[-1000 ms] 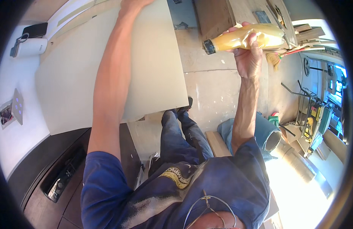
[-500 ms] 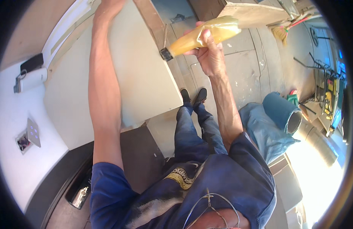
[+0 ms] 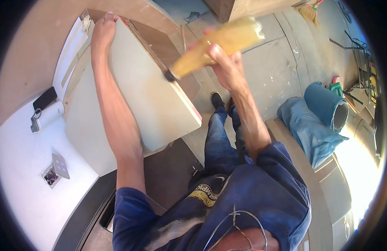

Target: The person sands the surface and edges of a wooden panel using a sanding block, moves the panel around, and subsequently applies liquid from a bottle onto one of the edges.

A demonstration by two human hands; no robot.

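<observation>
My right hand (image 3: 227,69) is wrapped round a plastic bottle (image 3: 239,35) of yellow contents, slightly blurred. The bottle lies tilted, its black cap (image 3: 170,75) pointing down and left at the long edge of a pale board (image 3: 160,113). Whether the cap touches that edge I cannot tell. At the board's far corner, my left hand (image 3: 104,31) has its fingers bent over the edge, gripping it. A reddish line runs along parts of the board's edge.
A white wall on the left carries an open socket box (image 3: 51,178) with its plate hanging off. A black phone-like thing (image 3: 45,98) is near a white cylinder (image 3: 51,117). On the right lie a blue roll (image 3: 325,104), a blue sheet (image 3: 306,134) and a broom (image 3: 309,12).
The bottle has moved left and down relative to the board, with its cap now at the long edge. My left hand now shows at the far corner. The whole view has shifted.
</observation>
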